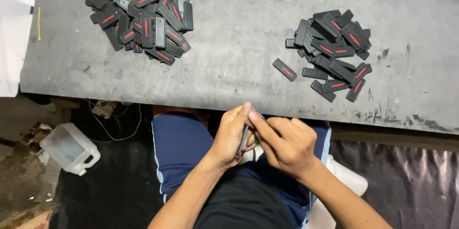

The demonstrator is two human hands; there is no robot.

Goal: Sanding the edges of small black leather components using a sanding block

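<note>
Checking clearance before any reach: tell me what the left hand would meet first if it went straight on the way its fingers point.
The left hand points up and right, past the table edge. Probably the lone black tag first, then the right-hand pile; depth is uncertain.

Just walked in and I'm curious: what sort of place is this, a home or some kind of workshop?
Probably a small, informal workshop doing piecework by hand. A worn grey worktable carries two heaps of identical flat black rubber tags with red marks, and both hands work one tag at its edge.
</note>
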